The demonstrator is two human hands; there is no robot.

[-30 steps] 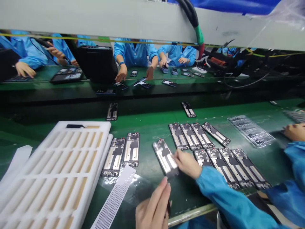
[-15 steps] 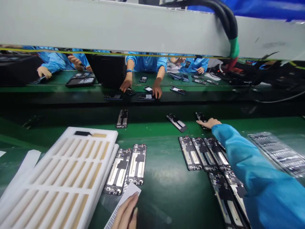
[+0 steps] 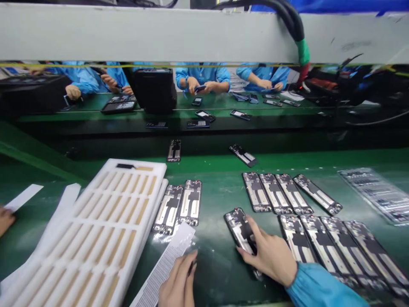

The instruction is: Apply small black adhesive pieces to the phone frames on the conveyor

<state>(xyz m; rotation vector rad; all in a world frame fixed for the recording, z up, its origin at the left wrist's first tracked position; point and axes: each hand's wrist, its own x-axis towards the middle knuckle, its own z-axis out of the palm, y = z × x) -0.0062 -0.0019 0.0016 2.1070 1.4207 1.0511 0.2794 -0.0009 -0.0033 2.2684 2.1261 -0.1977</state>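
Note:
My right hand lies on a phone frame on the green mat, fingers curled over its lower end. My left hand rests at the near edge with its fingers together on a white perforated strip. Two more phone frames lie side by side just above that strip. Rows of several phone frames lie to the right of my right hand.
A white foam tray with slots fills the left. A clear sheet of small parts lies far right. Loose frames sit on the belt. Other people in blue sleeves work across the line; another person's hand shows at far left.
My right hand came back from the far belt and now rests on a frame near the front edge. A frame it reached for is gone from the belt. My left hand stayed on the strip.

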